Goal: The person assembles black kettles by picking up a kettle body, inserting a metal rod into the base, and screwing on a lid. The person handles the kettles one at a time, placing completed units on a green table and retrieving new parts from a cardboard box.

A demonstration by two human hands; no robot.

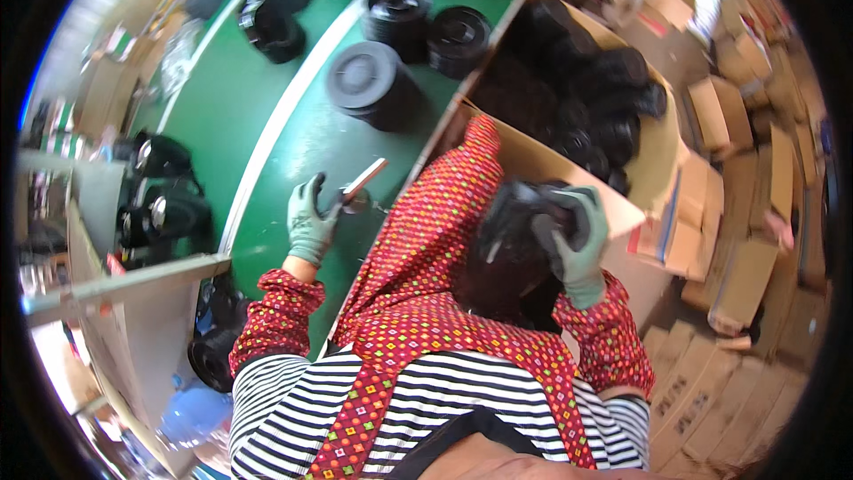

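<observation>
My left hand (311, 224), in a pale green glove with dark fingertips, is over the green table. It pinches a short, flat, red-and-white stick-shaped thing (365, 179), whose exact kind I cannot make out. A small round metallic thing (356, 203) is just beneath it. On the right, my right hand (573, 240), gloved the same way, grips a glossy black rounded plastic housing (508, 253) by its upper edge, in front of my red patterned apron. Motion smears the housing's details, and its lower part is dark against the apron.
Stacks of round black parts (369, 80) stand on the green table (289, 138), with black housings (271, 22) farther back. An open carton (662, 156) of black housings stands to the right. Flattened cardboard (697, 391) and boxes cover the right floor. A grey rail (133, 283) runs at left.
</observation>
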